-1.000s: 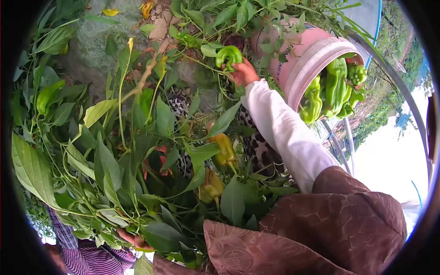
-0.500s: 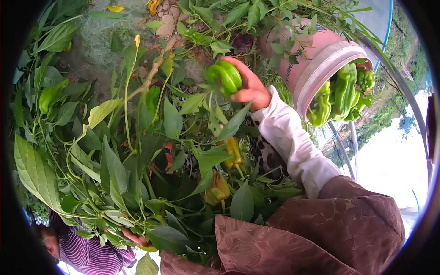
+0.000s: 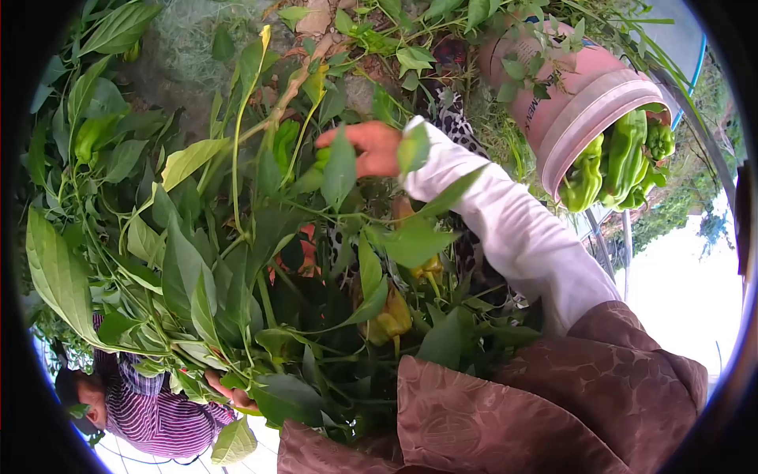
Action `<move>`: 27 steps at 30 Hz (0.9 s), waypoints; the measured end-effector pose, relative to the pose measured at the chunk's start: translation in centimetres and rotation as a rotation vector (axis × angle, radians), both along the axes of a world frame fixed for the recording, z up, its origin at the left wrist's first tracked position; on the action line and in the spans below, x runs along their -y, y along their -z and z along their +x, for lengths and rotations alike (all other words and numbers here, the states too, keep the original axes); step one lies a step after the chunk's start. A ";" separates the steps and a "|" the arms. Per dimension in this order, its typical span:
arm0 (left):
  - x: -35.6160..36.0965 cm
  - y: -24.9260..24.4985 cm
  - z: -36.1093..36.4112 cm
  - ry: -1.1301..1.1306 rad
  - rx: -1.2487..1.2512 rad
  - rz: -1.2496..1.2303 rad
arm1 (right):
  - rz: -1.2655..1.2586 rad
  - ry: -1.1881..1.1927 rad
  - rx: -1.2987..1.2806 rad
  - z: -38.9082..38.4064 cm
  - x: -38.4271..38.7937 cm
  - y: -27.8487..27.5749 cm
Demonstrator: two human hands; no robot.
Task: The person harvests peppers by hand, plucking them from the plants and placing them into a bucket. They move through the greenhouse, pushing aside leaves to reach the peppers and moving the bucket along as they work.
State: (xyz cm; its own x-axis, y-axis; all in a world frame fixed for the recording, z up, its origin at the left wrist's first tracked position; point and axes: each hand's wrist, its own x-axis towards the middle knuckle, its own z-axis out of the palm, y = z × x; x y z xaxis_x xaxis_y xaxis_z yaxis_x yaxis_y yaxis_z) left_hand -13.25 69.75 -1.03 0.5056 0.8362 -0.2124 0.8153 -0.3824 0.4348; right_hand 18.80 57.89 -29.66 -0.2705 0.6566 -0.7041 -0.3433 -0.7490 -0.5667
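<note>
My right hand, in a white sleeve, reaches in among the pepper plants from the right. Its fingers are closed around a green pepper, mostly hidden behind a leaf. Just left of it another green pepper hangs on the plant. Below, a yellowish pepper and a partly covered yellow-orange pepper hang among leaves. My left hand is out of view.
A pink bucket holding several green peppers is at the upper right. At the lower left is another person in a striped shirt, with a hand by the leaves. A brown patterned garment fills the bottom.
My right hand has moved left and slightly down with the green pepper, deeper into the foliage. The view has shifted, so the bucket and plants appear further right.
</note>
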 end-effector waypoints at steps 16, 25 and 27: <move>-0.5 1.1 0.6 -0.029 0.002 -0.008 | -0.135 0.578 -0.366 -9.7 -0.5 -1.5; -0.9 2.0 0.9 -0.029 0.008 -0.013 | 0.017 -0.030 0.278 -9.6 -3.2 -1.9; -1.3 2.5 1.0 -0.028 0.010 -0.016 | -0.145 -0.195 0.158 -8.3 -3.7 -2.6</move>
State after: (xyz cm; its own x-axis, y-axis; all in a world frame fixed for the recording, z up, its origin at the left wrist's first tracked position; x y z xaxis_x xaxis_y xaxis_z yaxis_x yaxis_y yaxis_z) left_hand -12.22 71.01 -3.50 0.4844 0.8463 -0.2215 0.8212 -0.3526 0.4487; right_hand 10.46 61.60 -27.04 -0.2612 0.4925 -0.8302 -0.1004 -0.8693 -0.4841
